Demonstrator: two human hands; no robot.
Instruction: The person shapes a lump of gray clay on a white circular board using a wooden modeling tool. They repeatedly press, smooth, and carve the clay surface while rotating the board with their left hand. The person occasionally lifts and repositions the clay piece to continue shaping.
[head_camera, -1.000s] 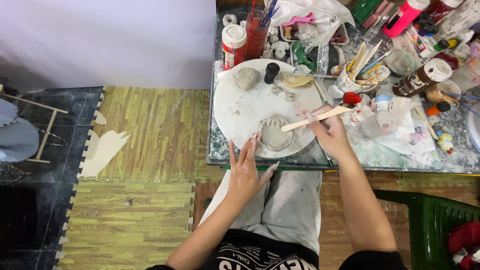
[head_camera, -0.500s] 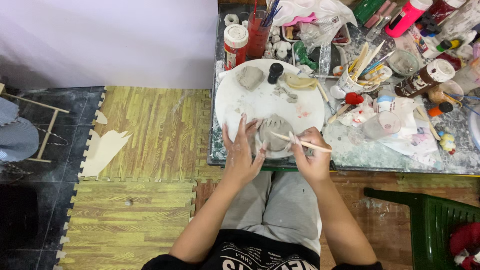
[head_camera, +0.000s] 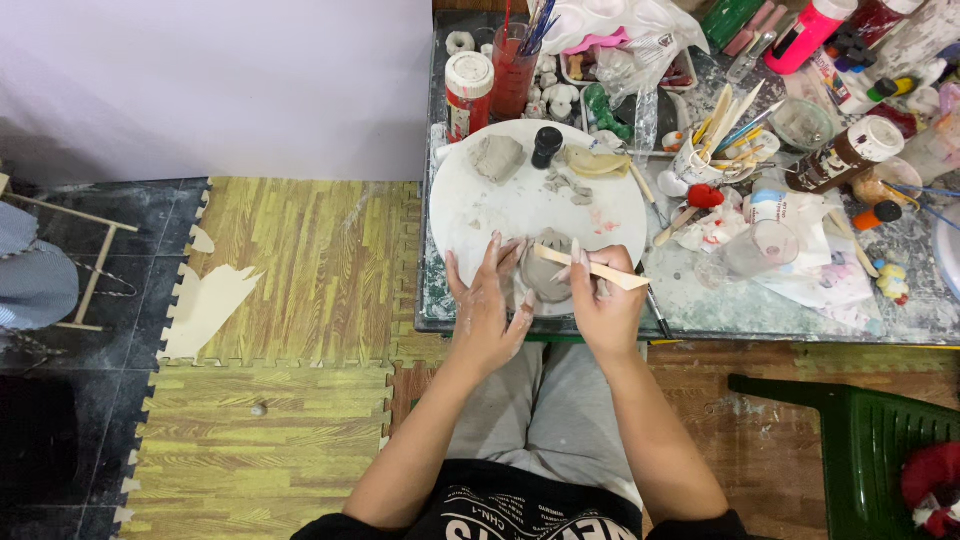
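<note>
A small grey clay piece (head_camera: 543, 275) sits on the near part of a round white board (head_camera: 520, 200) on the worktable. My left hand (head_camera: 487, 305) rests against the clay's left side, fingers spread and dusted with clay. My right hand (head_camera: 603, 300) grips a flat wooden modelling tool (head_camera: 592, 268), its tip lying across the top of the clay. A lump of grey clay (head_camera: 497, 157) and a small black bottle (head_camera: 546, 146) stand at the far side of the board.
The table (head_camera: 750, 300) is crowded: a red-labelled jar (head_camera: 468, 92), a red cup of brushes (head_camera: 515, 70), a cup of wooden tools (head_camera: 705, 150), paint bottles, tissue. A green plastic chair (head_camera: 870, 450) stands at the right. Foam floor mats (head_camera: 290, 300) lie on the left.
My right hand drew back from the right of the board to the clay, carrying the wooden tool. My left hand slid forward onto the clay's side.
</note>
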